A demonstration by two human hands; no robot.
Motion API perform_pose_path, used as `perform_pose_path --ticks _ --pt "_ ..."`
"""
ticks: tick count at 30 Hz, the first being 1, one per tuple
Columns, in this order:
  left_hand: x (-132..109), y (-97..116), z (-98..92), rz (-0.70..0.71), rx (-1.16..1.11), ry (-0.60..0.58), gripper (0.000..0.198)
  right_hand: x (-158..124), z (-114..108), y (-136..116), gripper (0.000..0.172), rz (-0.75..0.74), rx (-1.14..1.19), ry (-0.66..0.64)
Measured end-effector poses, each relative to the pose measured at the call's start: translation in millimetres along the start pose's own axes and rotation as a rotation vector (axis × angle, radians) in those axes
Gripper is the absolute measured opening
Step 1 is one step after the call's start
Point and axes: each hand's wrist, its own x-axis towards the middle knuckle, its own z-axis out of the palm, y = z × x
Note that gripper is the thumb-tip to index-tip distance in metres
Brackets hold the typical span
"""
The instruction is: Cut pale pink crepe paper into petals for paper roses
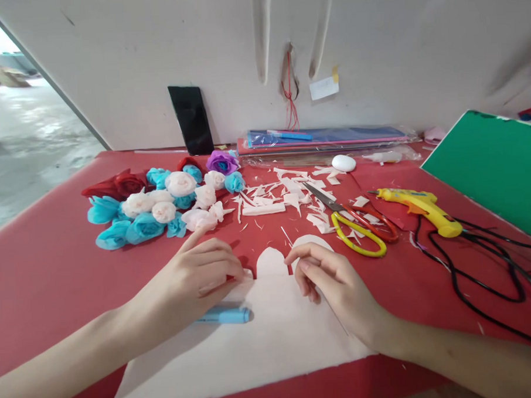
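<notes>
Here, pale pink paper [271, 333], scalloped edge, flat

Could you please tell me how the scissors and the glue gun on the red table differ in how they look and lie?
The scissors have one yellow and one red handle loop with bare metal blades; the glue gun is yellow all over. A black cable trails from the glue gun, while the scissors have none. The scissors lie among pale paper scraps; the glue gun lies on bare red table. Both lie flat, untouched, beyond the right hand.
</notes>
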Motion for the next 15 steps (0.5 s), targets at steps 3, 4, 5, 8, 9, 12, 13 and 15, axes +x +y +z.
perform_pose_path --ticks 3,4,5,8,9,12,13,15 --pt "0.9 -1.8 -0.4 -0.057 -0.009 -0.043 0.017 0.3 -0.5 0.6 0.014 0.0 -0.001 -0.001" --pt "1.2 -2.7 -0.5 -0.079 -0.019 -0.048 0.018 0.2 -0.5 0.6 0.013 -0.001 -0.001 -0.001" --pt "1.4 -3.6 -0.6 -0.102 -0.029 -0.046 0.018 0.2 -0.4 0.5 0.013 -0.002 -0.002 -0.002" --pt "1.6 -5.8 -0.5 -0.164 -0.051 -0.032 0.018 0.2 0.0 0.0 0.014 0.0 -0.001 -0.002" --pt "1.5 -6.1 -0.2 -0.181 -0.056 -0.03 0.019 0.3 0.2 -0.2 0.014 0.001 -0.001 -0.001" --pt "1.8 -5.4 0.5 -0.232 -0.09 -0.011 0.016 1.0 0.3 -0.7 0.014 0.003 -0.001 -0.006" --pt "2.1 -4.8 0.5 -0.248 -0.104 0.004 0.014 1.0 0.3 -0.7 0.014 0.004 -0.001 -0.008" --pt "3.3 -3.4 -0.3 -0.28 -0.131 0.048 0.013 0.5 0.2 -0.5 0.014 0.005 -0.004 -0.015"
